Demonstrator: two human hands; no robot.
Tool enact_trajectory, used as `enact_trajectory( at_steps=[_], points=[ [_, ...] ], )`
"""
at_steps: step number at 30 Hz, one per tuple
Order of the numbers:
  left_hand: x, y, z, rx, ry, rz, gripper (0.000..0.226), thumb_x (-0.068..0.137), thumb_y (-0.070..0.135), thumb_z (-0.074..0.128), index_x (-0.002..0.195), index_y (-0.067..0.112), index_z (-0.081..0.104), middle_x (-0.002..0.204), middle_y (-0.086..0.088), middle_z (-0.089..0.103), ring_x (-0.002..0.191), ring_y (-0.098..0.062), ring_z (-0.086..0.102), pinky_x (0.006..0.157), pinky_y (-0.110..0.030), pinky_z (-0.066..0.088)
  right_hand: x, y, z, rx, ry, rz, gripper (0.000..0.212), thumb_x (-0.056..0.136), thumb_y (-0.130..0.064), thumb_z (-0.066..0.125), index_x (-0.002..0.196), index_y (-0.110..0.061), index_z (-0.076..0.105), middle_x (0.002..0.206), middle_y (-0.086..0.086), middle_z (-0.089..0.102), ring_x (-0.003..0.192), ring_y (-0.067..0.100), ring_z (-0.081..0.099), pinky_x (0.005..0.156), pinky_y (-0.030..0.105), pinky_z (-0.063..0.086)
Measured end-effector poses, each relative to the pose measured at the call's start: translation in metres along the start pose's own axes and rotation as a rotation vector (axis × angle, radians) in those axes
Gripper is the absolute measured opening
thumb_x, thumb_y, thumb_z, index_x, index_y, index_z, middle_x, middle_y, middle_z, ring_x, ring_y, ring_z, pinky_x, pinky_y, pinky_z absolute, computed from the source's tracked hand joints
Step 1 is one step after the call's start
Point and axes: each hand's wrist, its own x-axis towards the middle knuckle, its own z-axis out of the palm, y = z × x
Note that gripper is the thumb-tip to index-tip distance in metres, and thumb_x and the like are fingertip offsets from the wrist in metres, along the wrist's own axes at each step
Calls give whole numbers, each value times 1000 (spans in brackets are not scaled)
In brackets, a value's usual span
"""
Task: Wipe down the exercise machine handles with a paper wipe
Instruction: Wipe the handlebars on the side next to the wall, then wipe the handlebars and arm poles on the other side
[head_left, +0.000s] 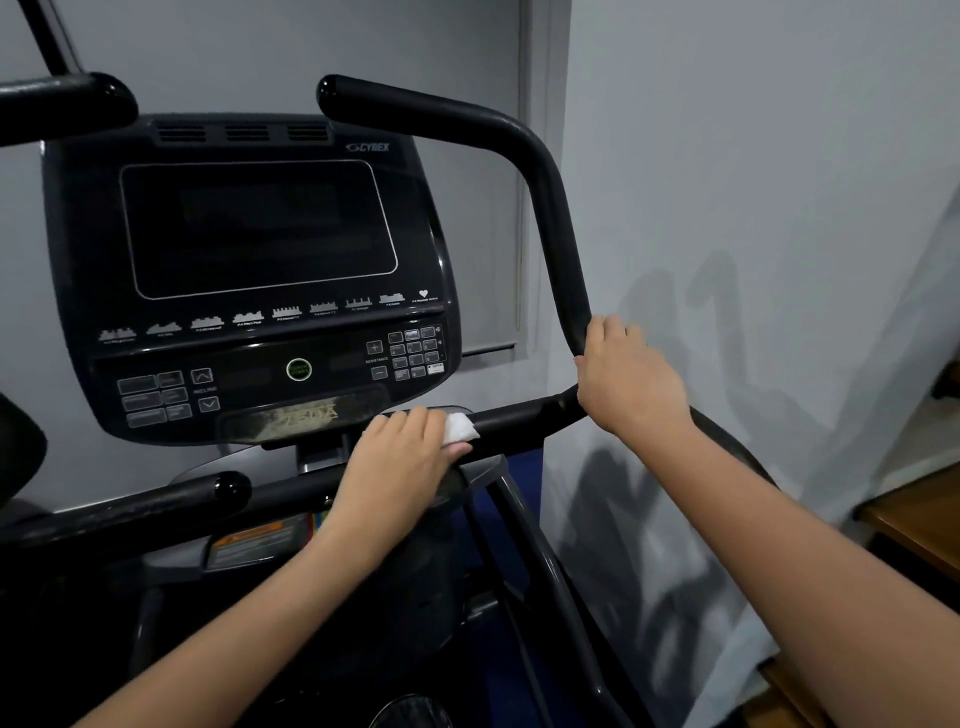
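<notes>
**Entry: handle wipe in progress, right-side bar of exercise machine**

Item 1. Small white folded paper wipe (460, 427). It lies on the top of the black padded lower handlebar (524, 415), just right of the lower right corner of the black console with dark screen and button rows (249, 280). Part of it is hidden under the fingers.

Item 2. Left hand (402, 457). Fingers curled over the lower handlebar with the wipe pressed between them and the bar; the thumb is out of sight beneath, so how tightly it closes round the bar cannot be told.

Item 3. Right hand (626, 379). Wrapped round the bend where the lower handlebar meets the black curved upright handle (550, 218). It holds the bar itself, no wipe.

Item 4. Second black handle end (67, 101), at the console's upper left corner; untouched by either hand.

Item 5. Short glossy black grip (228, 486), below the console's bottom edge.

Item 6. Grey wall (753, 156) behind, carrying shadows of the arms.

Step in hand, as judged: wiping the horizontal run of the right-side bar, with the right hand steadying.

Next move, as judged: slide the wipe rightward along the bar toward the bend, keeping pressure. The right hand sits on that stretch and would have to lift clear. The upright handle and the left-side handle appear yet to be covered.
</notes>
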Motion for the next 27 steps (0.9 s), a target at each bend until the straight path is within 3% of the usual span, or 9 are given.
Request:
enact_trajectory(
  at_steps=[4, 8, 11, 14, 17, 19, 21, 24, 27],
  points=[
    [-3, -23, -19, -470, -115, -180, 42, 109, 44, 23, 97, 24, 58, 85, 1, 67, 81, -26, 65, 75, -44, 52, -10, -36, -1, 135, 192, -216, 44, 81, -13, 56, 125, -16, 54, 114, 7, 51, 99, 26, 49, 88, 38, 41],
    [-19, -45, -30, -883, -108, -513, 61, 106, 50, 24, 76, 9, 56, 67, 0, 62, 70, -17, 60, 66, -30, 44, -14, -95, 0, 423, 13, -277, 26, 96, -31, 44, 109, -23, 65, 105, -1, 58, 100, 22, 53, 88, 36, 36],
    [-41, -63, -46, -1206, -72, -803, 58, 107, 49, 30, 94, 8, 68, 83, -3, 71, 77, -15, 65, 68, -28, 48, -14, -130, 1, 498, -44, -325, 32, 98, -31, 38, 96, -22, 69, 97, 0, 62, 95, 24, 58, 85, 39, 41],
    [-59, -85, -65, -1389, -49, -904, 55, 106, 53, 28, 113, 17, 69, 97, -5, 76, 92, -15, 72, 76, -24, 53, -14, -160, -4, 528, -86, -370, 35, 98, -32, 37, 99, -22, 71, 99, 0, 64, 98, 24, 58, 88, 40, 42],
    [-69, -104, -80, -1355, 76, -892, 58, 106, 53, 30, 109, 10, 69, 93, -14, 75, 76, -14, 69, 64, -20, 52, -20, -189, -12, 552, -114, -430, 35, 99, -33, 37, 100, -23, 71, 100, -1, 64, 98, 24, 58, 88, 39, 42],
    [-73, -122, -85, -1224, 138, -878, 67, 103, 60, 30, 104, 5, 68, 96, -19, 72, 75, -18, 65, 69, -31, 51, -24, -206, -17, 575, -141, -464, 36, 99, -33, 37, 99, -21, 71, 99, -1, 64, 96, 24, 58, 88, 40, 43],
    [-79, -139, -89, -1095, 150, -886, 68, 103, 60, 30, 99, 3, 66, 92, -11, 70, 84, -21, 64, 80, -38, 50, -28, -220, -21, 585, -157, -489, 36, 99, -33, 37, 96, -20, 70, 97, 1, 63, 95, 25, 58, 88, 41, 43],
    [-86, -155, -94, -906, 167, -854, 58, 107, 48, 32, 71, 4, 45, 68, 1, 50, 65, -13, 46, 64, -30, 37, -33, -238, -27, 595, -158, -513, 37, 100, -34, 36, 94, -18, 70, 97, 2, 63, 96, 27, 58, 87, 41, 43],
    [-90, -166, -101, -738, 229, -755, 56, 109, 41, 32, 69, 2, 41, 64, -2, 44, 61, -12, 40, 59, -28, 32, -39, -254, -32, 639, -162, -534, 37, 100, -33, 37, 93, -17, 70, 98, 4, 66, 97, 28, 58, 86, 40, 41]
  ],
)
